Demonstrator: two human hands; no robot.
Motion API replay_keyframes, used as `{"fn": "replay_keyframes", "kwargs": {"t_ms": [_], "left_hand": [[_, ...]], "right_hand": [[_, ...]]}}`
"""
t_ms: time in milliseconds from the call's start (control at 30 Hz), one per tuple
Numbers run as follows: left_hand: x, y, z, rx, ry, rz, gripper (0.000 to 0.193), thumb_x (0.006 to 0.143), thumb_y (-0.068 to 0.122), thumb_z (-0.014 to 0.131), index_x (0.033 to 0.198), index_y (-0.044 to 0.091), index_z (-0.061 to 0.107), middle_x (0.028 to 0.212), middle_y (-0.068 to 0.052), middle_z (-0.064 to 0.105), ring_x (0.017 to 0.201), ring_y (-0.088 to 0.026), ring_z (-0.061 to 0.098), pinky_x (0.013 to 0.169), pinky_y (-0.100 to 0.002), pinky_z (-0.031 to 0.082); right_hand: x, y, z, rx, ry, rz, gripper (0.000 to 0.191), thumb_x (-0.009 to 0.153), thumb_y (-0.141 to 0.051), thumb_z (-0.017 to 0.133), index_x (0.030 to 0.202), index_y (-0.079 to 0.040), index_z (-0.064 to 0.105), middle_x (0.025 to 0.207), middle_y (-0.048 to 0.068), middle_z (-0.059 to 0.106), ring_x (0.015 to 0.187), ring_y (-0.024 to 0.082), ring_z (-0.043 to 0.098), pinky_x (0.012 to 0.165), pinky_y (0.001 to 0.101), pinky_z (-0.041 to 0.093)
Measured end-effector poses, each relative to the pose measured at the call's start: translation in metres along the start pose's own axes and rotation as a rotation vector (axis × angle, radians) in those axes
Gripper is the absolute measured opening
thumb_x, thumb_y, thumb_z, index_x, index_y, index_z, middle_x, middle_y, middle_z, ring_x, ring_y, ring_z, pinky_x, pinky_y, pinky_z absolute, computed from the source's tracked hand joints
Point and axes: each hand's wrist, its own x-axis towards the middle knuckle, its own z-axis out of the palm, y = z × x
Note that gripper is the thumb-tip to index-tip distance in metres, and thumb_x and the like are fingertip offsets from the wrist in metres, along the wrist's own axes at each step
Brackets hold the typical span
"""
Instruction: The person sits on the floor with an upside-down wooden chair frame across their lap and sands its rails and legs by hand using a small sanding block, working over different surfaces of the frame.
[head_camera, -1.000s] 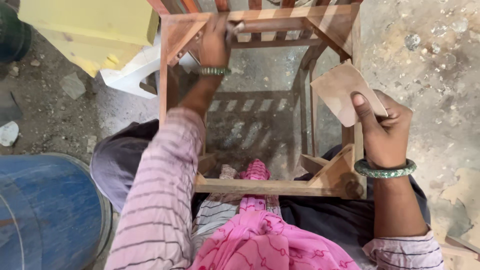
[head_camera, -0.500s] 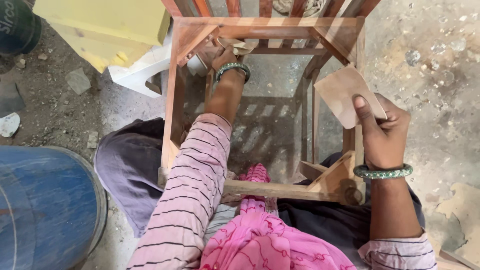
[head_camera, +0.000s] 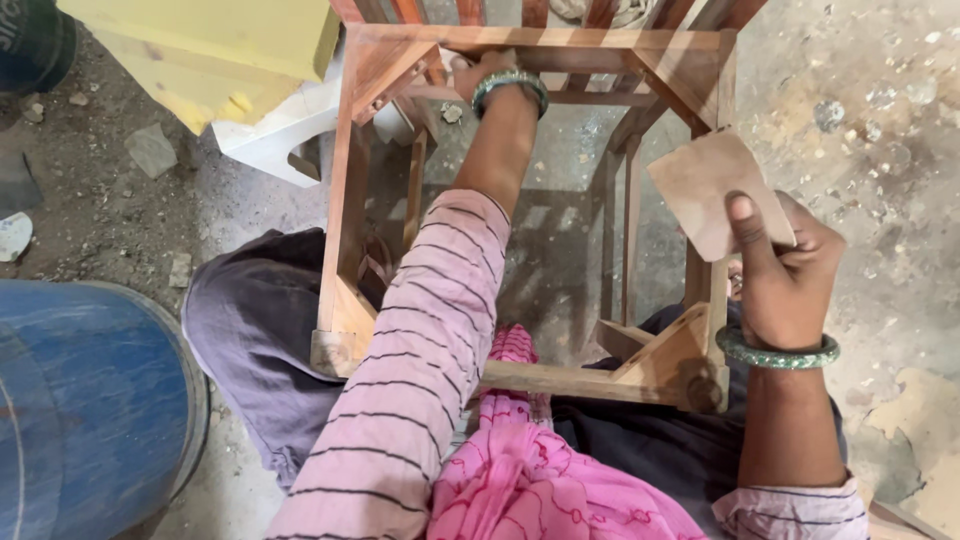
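The open-slatted brown wooden chair frame (head_camera: 520, 210) lies tipped across my lap on the dusty concrete floor (head_camera: 880, 120), its far rail gripped by my left hand (head_camera: 478, 72) to steady it. My right hand (head_camera: 785, 270) pinches a tan sandpaper sheet (head_camera: 705, 190) beside the near leg, thumb pressed flat for purchase.

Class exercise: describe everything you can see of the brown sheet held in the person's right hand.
The flat brown sandpaper-like sheet is roughly four-sided, with a dull tan face and slightly uneven edges. It looks thin but holds fairly flat, tilted with one corner up. The right hand pinches its lower corner, thumb on top, beside the right side of the reddish-brown wooden frame. Only that hand can be seen touching it.
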Motion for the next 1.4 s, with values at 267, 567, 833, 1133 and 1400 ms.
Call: {"fn": "replay_keyframes", "kwargs": {"t_ms": [267, 567, 833, 1133, 1400], "left_hand": [[0.001, -0.001, 0.007, 0.013, -0.01, 0.002, 0.023, 0.094, 0.011, 0.061, 0.114, 0.002, 0.069, 0.094, -0.008, 0.074, 0.073, -0.017, 0.066, 0.059, -0.031, 0.052], [-0.011, 0.0, 0.005, 0.026, -0.073, -0.046, 0.021, 0.096, 0.015, 0.061, 0.111, 0.005, 0.071, 0.091, -0.005, 0.075, 0.069, -0.013, 0.064, 0.056, -0.028, 0.049], [-0.023, 0.013, 0.006, 0.138, -0.235, -0.087, 0.02, 0.097, 0.019, 0.061, 0.108, 0.007, 0.073, 0.088, -0.003, 0.077, 0.066, -0.01, 0.063, 0.053, -0.025, 0.046], [-0.076, 0.104, -0.123, 0.606, -0.794, -0.234, 0.021, 0.099, 0.023, 0.061, 0.105, 0.009, 0.075, 0.086, 0.0, 0.078, 0.062, -0.006, 0.062, 0.049, -0.021, 0.043], [-0.104, 0.114, -0.172, 0.547, -1.304, -0.453, 0.007, 0.109, 0.012, 0.067, 0.107, 0.006, 0.068, 0.083, 0.004, 0.061, 0.07, -0.004, 0.054, 0.063, -0.021, 0.044]], "right_hand": [[-0.005, 0.001, -0.005, 0.026, -0.006, -0.079, 0.019, 0.11, -0.018, 0.07, 0.103, 0.0, 0.071, 0.078, -0.004, 0.061, 0.065, 0.001, 0.047, 0.057, 0.0197, 0.034], [-0.002, 0.003, 0.004, -0.044, -0.063, -0.16, 0.018, 0.109, -0.014, 0.069, 0.099, 0.001, 0.071, 0.084, -0.004, 0.063, 0.075, 0.003, 0.053, 0.066, 0.0209, 0.041], [0.005, 0.017, -0.005, -0.025, 0.061, -0.007, 0.021, 0.106, -0.019, 0.071, 0.109, 0.001, 0.074, 0.078, -0.001, 0.06, 0.065, 0.007, 0.046, 0.058, 0.0239, 0.035], [0.031, 0.054, -0.009, 0.022, 0.088, -0.1, 0.036, 0.1, -0.03, 0.074, 0.115, 0.002, 0.072, 0.089, -0.001, 0.07, 0.075, 0.006, 0.059, 0.067, 0.0234, 0.047], [0.02, 0.123, 0.089, 0.153, -0.273, 0.204, 0.038, 0.089, -0.03, 0.073, 0.112, 0.0, 0.075, 0.081, 0.003, 0.073, 0.065, 0.013, 0.061, 0.056, 0.0284, 0.045]]}}
